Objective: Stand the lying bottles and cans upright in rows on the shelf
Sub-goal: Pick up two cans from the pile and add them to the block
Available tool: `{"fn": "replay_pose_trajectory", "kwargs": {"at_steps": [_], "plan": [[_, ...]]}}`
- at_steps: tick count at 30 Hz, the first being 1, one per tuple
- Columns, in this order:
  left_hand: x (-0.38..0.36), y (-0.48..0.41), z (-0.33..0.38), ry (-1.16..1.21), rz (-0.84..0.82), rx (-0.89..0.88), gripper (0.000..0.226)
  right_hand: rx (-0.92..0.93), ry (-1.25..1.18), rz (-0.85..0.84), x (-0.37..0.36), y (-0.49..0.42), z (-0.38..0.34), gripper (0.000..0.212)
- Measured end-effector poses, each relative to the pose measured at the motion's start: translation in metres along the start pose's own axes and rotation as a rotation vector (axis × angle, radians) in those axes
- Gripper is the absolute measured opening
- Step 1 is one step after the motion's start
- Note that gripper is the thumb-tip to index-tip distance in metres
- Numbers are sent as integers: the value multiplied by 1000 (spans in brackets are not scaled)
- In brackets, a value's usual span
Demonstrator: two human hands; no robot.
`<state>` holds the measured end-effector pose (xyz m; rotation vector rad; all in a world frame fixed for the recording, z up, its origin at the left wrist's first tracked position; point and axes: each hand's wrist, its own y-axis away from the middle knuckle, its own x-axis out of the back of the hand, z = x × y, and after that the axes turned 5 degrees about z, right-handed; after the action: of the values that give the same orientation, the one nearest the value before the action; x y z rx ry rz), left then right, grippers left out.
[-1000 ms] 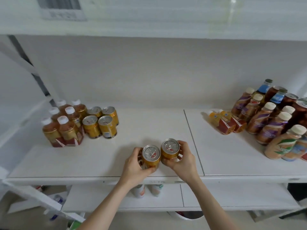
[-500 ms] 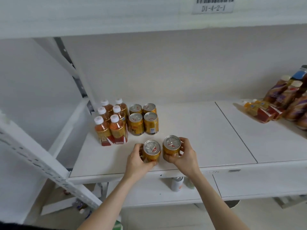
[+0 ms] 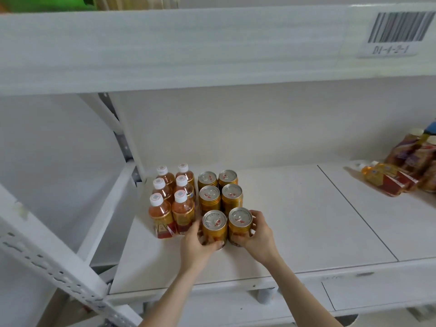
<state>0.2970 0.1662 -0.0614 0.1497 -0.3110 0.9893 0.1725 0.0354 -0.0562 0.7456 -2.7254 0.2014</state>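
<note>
On the white shelf (image 3: 295, 227) my left hand (image 3: 197, 246) grips an upright gold can (image 3: 214, 226) and my right hand (image 3: 256, 234) grips a second upright gold can (image 3: 239, 221) beside it. Both cans stand right in front of a block of upright gold cans (image 3: 220, 191), two wide. To the left of the cans stand several upright tea bottles (image 3: 172, 199) with white caps, in two columns. At the far right, tea bottles (image 3: 387, 177) lie on their sides against a heap of other bottles (image 3: 415, 156).
The shelf above (image 3: 212, 50) hangs low over the work area and carries a barcode label (image 3: 398, 31). A white perforated upright (image 3: 59, 272) slants across the lower left. A lower shelf (image 3: 236, 310) shows under the front edge.
Both hands slid the two cans back and left, from the shelf's front edge up against the standing cans. The view has turned left, so the heap at the right is mostly out of frame.
</note>
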Motion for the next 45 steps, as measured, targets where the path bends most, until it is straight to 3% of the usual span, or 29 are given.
{"fn": "replay_pose_trajectory", "kwargs": {"at_steps": [7,15,24,27,31,35,45], "plan": [[-8,-6,-3,29,66,10,67,7,19,-19,-6,-15,3,70],[-8,-9,2,-20,62,5,69,21,62,-28,-10,-20,8,68],[-6,0,22,-335,72,-66,83,49,144,-48,-6,-16,-1,66],[-2,6,26,-422,10,-93,84,93,265,-83,-3,-9,-12,73],[6,18,25,-618,-35,-200,89,194,611,-88,7,4,-19,91],[16,34,26,-848,-3,-390,85,316,924,-59,27,17,-13,87],[-1,68,61,-1009,18,-640,69,386,1061,34,94,39,-1,78]]}}
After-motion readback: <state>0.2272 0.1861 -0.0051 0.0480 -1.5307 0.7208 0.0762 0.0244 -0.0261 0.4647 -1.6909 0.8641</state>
